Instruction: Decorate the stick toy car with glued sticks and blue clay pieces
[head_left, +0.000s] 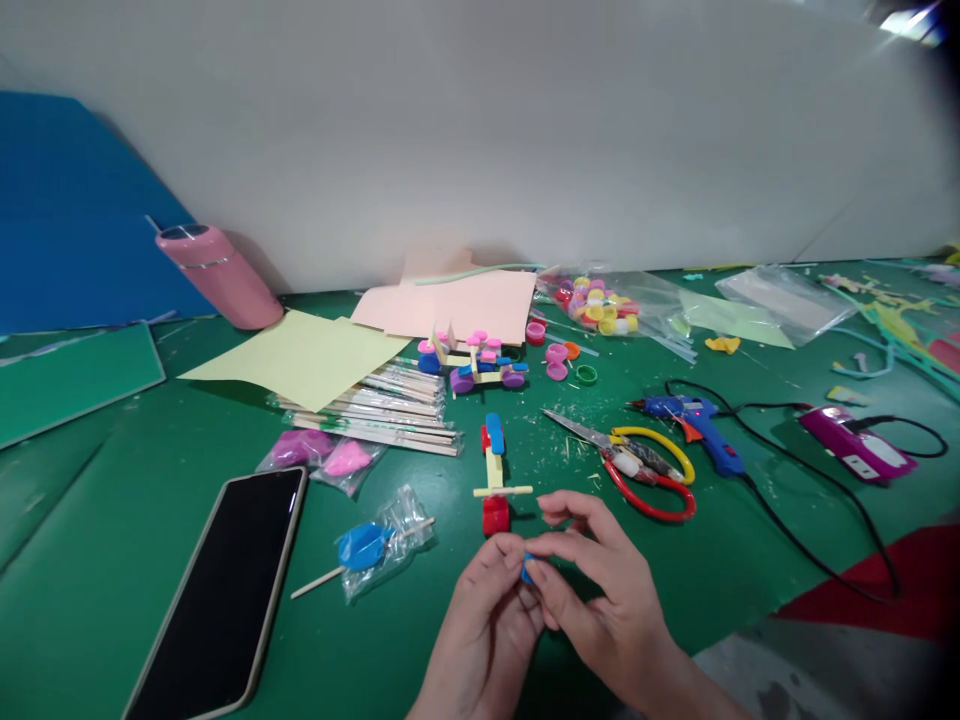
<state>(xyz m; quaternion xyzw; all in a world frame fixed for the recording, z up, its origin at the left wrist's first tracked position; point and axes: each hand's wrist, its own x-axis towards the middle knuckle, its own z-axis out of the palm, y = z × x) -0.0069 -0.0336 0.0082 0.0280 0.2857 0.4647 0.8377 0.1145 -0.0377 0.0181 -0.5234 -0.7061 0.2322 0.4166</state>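
Observation:
My left hand (487,610) and my right hand (592,585) meet low in the middle of the view, fingertips pinched together on a small blue piece (527,571) that is mostly hidden. Just beyond my fingers lies a small craft-stick model (494,475) with red caps and a blue cap on a wooden cross. Farther back stands another stick model (472,362) with purple, blue and pink caps.
A black phone (225,590) lies at left. A blue spoon in a plastic bag (371,548), bundled sticks (390,415), scissors (630,460), a blue glue gun (694,420) with cable, a bag of caps (600,305), paper sheets (300,355) and a pink bottle (217,272) cover the green table (112,500).

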